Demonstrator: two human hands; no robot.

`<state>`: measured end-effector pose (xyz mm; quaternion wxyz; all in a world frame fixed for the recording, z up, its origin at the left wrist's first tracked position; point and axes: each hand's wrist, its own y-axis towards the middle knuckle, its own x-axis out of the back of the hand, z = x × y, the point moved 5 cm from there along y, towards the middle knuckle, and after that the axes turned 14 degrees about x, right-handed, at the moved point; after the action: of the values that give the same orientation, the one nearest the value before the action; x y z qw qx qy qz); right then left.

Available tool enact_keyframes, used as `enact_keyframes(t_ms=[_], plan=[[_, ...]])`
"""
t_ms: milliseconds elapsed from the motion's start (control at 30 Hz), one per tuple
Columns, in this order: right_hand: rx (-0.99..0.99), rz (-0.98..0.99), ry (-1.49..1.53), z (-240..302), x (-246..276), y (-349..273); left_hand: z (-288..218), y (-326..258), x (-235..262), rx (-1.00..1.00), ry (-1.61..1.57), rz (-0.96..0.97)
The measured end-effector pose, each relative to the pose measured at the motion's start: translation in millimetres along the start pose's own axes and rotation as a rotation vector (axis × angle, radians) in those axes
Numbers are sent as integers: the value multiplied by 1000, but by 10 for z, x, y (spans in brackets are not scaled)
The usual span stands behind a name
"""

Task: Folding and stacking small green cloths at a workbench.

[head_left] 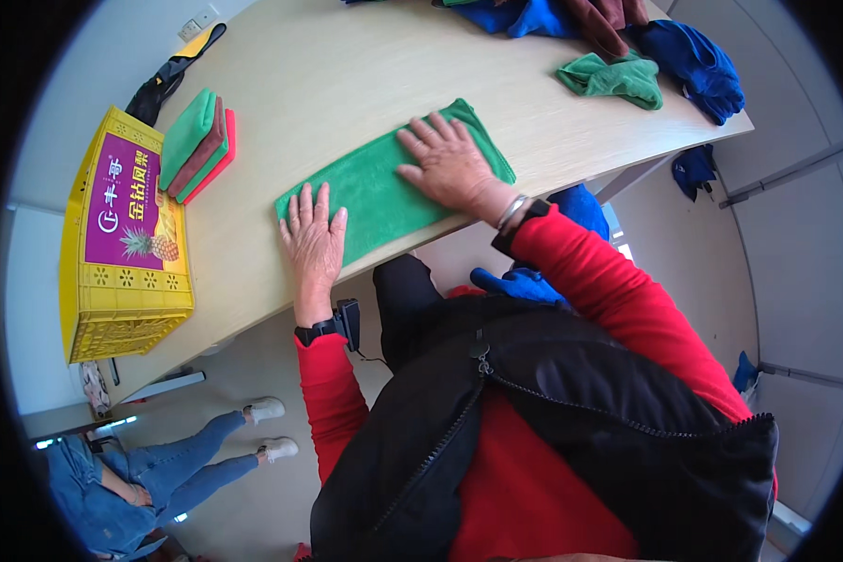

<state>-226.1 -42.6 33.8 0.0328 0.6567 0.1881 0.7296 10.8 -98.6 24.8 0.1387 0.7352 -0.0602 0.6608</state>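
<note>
Left hand (315, 242) and right hand (448, 169) lie spread flat on a green cloth (379, 197) along the near edge of a pale table (337, 103), which stretches beyond. Floor (244, 375) shows below. A yellow crate (126, 215) and cloth stack (197, 150) block the left end; rumpled cloths (688, 70) crowd the far right corner.

Purple label (103, 251) on yellow crate (126, 304): white characters (113, 171), yellow characters (139, 192), pineapple picture (165, 247).

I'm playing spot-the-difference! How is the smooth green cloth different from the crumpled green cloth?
The smooth green cloth lies flat; the crumpled green cloth is bunched up. The left hand and right hand rest on the smooth green cloth; neither touches the crumpled one. Both are green and lie on the table.
</note>
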Motion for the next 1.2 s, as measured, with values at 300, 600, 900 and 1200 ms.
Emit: enact_keyframes(t_ms=[300, 600, 900, 1200], plan=[[-114, -35, -49, -542, 70, -312, 428, -103, 43, 180, -11, -13], [-1, 2, -331, 95, 314, -162, -752, -337, 445, -130, 37, -244], [-19, -10, -58, -121, 116, -361, -477, -348, 40, -20, -58, -95], [-212, 59, -126, -697, 225, -635, 417, -320, 149, 243, -10, -59]])
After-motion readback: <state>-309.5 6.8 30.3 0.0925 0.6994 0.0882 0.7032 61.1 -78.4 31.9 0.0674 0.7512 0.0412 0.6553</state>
